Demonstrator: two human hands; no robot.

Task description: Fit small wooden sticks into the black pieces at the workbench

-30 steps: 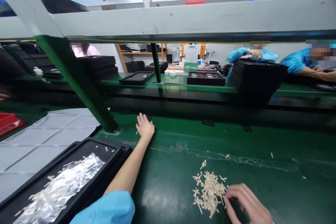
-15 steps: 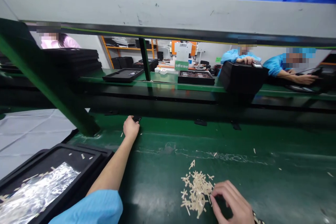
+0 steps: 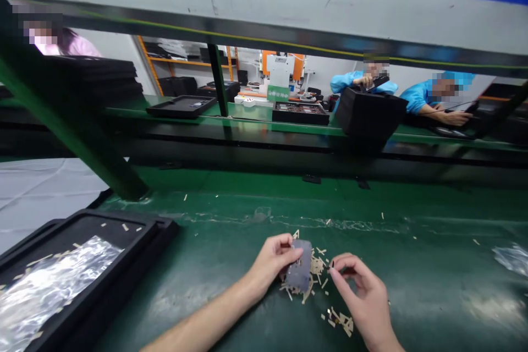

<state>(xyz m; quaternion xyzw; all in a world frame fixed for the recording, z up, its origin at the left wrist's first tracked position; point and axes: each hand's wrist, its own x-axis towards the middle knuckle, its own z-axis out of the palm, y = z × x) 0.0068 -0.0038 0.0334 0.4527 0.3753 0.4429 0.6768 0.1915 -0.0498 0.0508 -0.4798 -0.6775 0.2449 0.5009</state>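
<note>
My left hand (image 3: 271, 264) grips a flat grey translucent plate (image 3: 299, 265) by its left edge, holding it low over a scattered heap of thin beige strips (image 3: 317, 265). My right hand (image 3: 363, 292) sits just to the right of the plate, with thumb and forefinger curled close together above the strips. Something small and dark shows at the forefinger tip, too small to name. A smaller clump of the same strips (image 3: 340, 322) lies under my right hand. The plate hides part of the heap.
All this lies on a green bench top (image 3: 231, 308). At lower left is a black tray (image 3: 88, 234) holding crinkled clear film and loose strips. A green diagonal strut and grey beam stand ahead; beyond them, several blue-sleeved and pink-sleeved co-workers sit at a conveyor.
My left hand has come back from the far side of the bench to the heap, now with the grey plate in it. The view has tilted and shifted. The heap looks more spread out.
</note>
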